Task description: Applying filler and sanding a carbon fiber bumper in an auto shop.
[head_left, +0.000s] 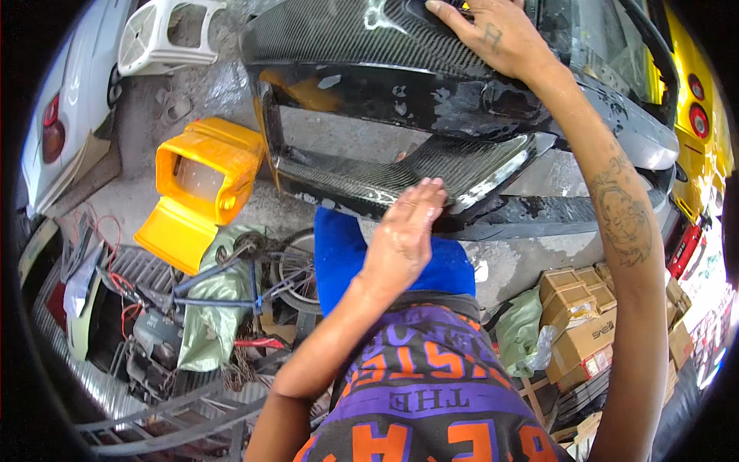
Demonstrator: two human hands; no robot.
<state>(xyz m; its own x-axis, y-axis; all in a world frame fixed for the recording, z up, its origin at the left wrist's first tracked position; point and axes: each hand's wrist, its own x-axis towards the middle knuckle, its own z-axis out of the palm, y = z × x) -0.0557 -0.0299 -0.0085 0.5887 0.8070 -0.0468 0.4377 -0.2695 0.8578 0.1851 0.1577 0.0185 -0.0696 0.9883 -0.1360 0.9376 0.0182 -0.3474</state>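
Note:
A large black car body part (369,85) with a glossy carbon-fibre weave lies before me, a wide opening through its front and wet patches over its surface. My left hand (404,235), wet, is at the lower edge of that opening. Its fingers are stretched and close together, with nothing seen in them. Farther off, my right hand (496,38) lies on the upper woven surface, thumb spread, by a dark rounded shape and a small yellow spot. The upper picture edge cuts off most of its fingers, so what is under the palm is hidden.
Left stand a yellow plastic bin (212,173), a white plastic stool (165,38) and a pale car (73,100). A bicycle frame (219,289) and scrap lie lower left. Cardboard boxes (581,323) are stacked lower right, a yellow car (697,85) behind.

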